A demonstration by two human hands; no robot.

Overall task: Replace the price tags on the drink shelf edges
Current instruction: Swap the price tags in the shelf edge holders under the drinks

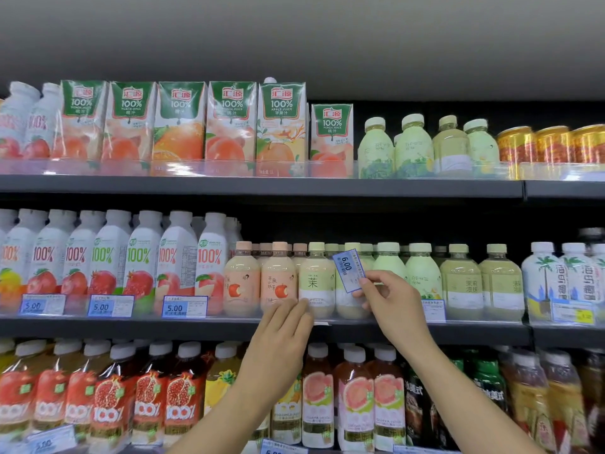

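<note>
One blue price tag (349,271), marked 6.00, is not yet on the shelf. It is held tilted in front of the pale green bottles (317,280) on the middle shelf (196,326). The right hand (391,298) pinches its lower corner between thumb and forefinger, with the other fingers loosely curled. The left hand (288,319) holds nothing; its fingers are straight, tips resting on the clear front rail (229,317) below those bottles. To do this well, I judge the left fingertips should steady the rail while the right hand levels the tag and slides its bottom edge in. The tag should sit centred under the drink it prices, clear of the neighbouring tag (433,310) partly hidden beside the right wrist. Counting: two hands, one tag in hand, three 5.00 tags (110,305) seated at the left of this rail, two more towards its right, six juice cartons (230,121) and three gold cans (553,144) on the top shelf.
</note>
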